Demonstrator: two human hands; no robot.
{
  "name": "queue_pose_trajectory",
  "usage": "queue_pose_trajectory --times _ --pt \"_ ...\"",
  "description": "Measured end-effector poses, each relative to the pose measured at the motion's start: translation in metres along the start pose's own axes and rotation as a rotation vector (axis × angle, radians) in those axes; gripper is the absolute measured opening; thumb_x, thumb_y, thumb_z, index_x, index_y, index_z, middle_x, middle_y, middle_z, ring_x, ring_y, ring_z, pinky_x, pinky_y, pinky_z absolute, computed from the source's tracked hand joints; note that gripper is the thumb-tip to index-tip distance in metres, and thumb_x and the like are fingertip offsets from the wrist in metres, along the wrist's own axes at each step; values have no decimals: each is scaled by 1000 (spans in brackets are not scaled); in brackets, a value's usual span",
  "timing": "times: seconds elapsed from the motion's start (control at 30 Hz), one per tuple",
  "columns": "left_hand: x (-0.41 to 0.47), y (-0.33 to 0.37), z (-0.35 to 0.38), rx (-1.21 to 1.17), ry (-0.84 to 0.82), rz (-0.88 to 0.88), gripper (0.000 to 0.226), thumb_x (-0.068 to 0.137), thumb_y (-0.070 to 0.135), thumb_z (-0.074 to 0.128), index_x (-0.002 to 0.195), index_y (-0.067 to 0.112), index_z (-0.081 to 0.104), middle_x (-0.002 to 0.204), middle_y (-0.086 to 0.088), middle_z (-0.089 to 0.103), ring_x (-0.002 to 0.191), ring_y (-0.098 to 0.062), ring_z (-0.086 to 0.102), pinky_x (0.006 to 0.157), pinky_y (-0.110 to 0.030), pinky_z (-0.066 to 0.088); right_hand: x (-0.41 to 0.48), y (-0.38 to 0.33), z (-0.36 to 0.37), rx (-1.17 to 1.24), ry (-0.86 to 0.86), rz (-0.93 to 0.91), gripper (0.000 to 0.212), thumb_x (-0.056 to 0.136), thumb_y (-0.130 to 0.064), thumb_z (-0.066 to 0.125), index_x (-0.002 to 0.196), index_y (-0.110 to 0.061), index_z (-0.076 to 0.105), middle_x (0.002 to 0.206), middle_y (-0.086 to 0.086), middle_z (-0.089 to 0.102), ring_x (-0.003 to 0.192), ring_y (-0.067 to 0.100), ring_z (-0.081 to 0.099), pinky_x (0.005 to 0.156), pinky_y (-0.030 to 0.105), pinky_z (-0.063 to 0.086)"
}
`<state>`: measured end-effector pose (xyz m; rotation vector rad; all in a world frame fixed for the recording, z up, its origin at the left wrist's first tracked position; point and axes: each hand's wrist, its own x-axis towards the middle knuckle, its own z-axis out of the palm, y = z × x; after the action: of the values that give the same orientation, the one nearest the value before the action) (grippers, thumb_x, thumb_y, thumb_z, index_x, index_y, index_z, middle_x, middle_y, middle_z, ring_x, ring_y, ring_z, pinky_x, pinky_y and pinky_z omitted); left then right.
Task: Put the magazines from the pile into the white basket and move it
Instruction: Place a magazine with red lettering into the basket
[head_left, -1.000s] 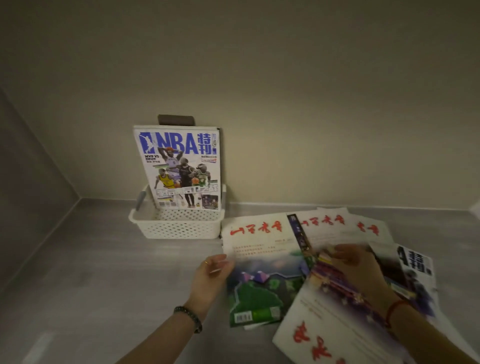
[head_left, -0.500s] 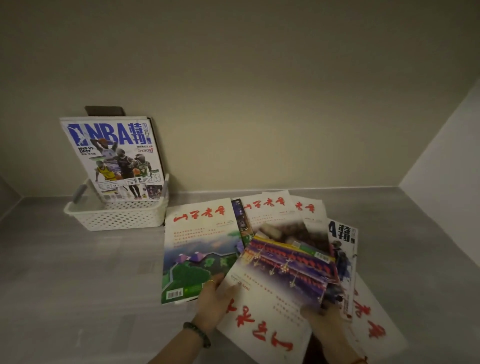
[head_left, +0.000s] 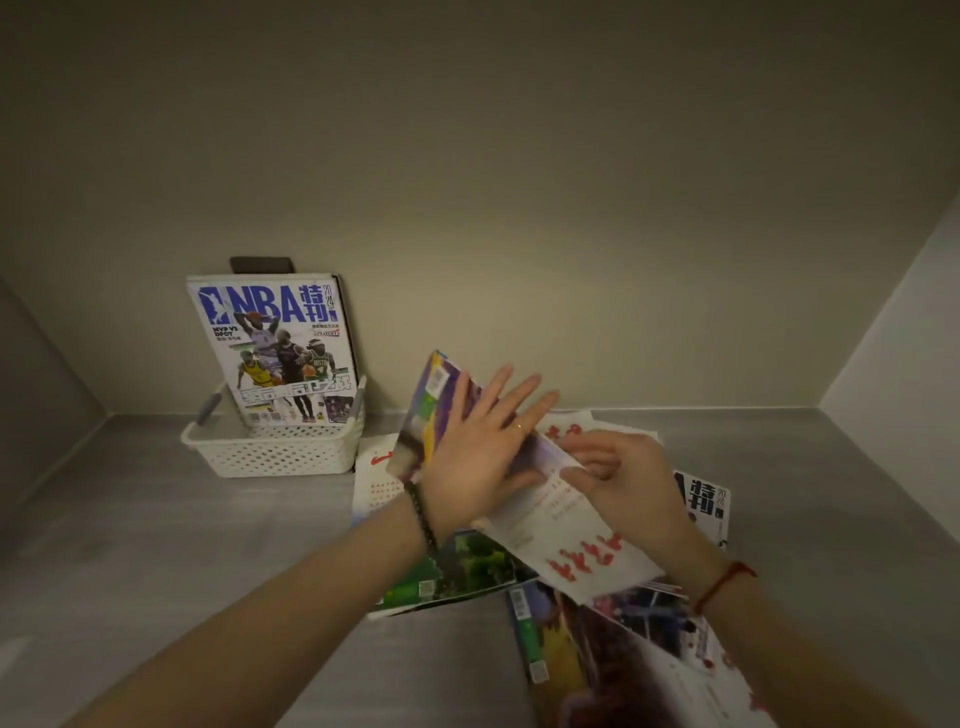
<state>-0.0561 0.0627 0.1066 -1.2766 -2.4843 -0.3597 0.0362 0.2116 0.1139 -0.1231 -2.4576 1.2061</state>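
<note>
left hand (head_left: 478, 447): pressing flat, fingers straight and spread, on the raised magazine (head_left: 587, 556) at frame centre | right hand (head_left: 623, 483): pinching that magazine's edge with curled fingers | pile (head_left: 457, 571): lying fanned on the table (head_left: 156, 545) beneath both hands (covers overlapping) | white basket (head_left: 270, 457): sitting centre-left, NBA magazine (head_left: 275, 353) standing inside

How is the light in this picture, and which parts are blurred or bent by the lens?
In the head view the light is dim and warm, without glare; the lifted magazine, left hand and right hand look slightly blurred, while the NBA magazine in the white basket reads sharp; the wide lens stretches the forearms.
</note>
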Motion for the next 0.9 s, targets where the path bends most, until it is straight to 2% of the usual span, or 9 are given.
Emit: queue_pose_trajectory --times 0.1,0.17,0.27,0.33,0.4,0.5,0.57,0.63,0.9 --pt "7 -15 -29 116 -35 -12 36 83 44 50 113 26 58 114 -1 66 124 -20 47 113 -42 -2 23 -26 0 -133 -20 -124 15 74 -17 70 88 -20 73 79 -18 67 65 -19 57 66 -1 44" --pt "1 -24 -38 -29 -43 -74 22 87 37 48 96 22 62 96 -2 70 100 -24 61 95 -34 32 29 -42 3 -259 -6 -225 12 76 -19 68 86 -23 72 83 -10 73 74 -5 63 75 14 49" --pt "-18 -43 -45 -152 91 -228 19 88 37 47 91 24 61 88 -1 69 87 -24 63 62 -28 36 34 -52 10 -405 220 -391 31 77 -12 67 106 -20 64 113 5 66 112 25 56 104 39 32" --pt "-31 -64 -49 -194 186 -386 18 89 38 48 90 26 60 83 1 68 81 -21 62 57 -27 36 34 -44 13 -370 407 -265 55 77 -16 67 127 -24 45 142 9 40 135 26 30 112 43 12" --pt "-44 -86 -54 -374 237 -562 14 89 36 48 88 28 60 79 2 66 77 -20 62 57 -27 42 29 -31 24 -48 479 28 82 73 -19 72 139 -27 25 153 6 17 140 24 15 110 39 13" --pt "-61 -114 -59 -837 323 -667 12 90 25 50 87 22 62 81 2 71 79 -17 67 72 -33 55 19 -22 68 400 216 493 97 72 -24 72 143 -26 6 154 7 14 137 29 24 109 47 28" --pt "-71 -128 -62 -1054 337 -684 15 91 19 49 93 21 64 77 9 74 75 -9 70 68 -23 58 20 -20 100 577 11 610 83 75 -30 66 141 -19 17 141 16 40 111 39 52 84 50 49" --pt "-81 -142 -62 -1127 336 -722 18 91 18 48 95 24 65 75 13 75 74 -6 71 68 -19 58 28 -24 126 747 -106 593 56 80 -33 57 129 -18 37 118 16 61 81 32 64 51 32 54" --pt "-109 -235 -75 -1165 353 -945 23 96 28 36 89 25 57 90 1 68 83 -20 66 72 -34 54 95 -67 203 388 -83 374 8 89 -17 51 89 -13 59 85 7 69 72 20 68 64 35 56"
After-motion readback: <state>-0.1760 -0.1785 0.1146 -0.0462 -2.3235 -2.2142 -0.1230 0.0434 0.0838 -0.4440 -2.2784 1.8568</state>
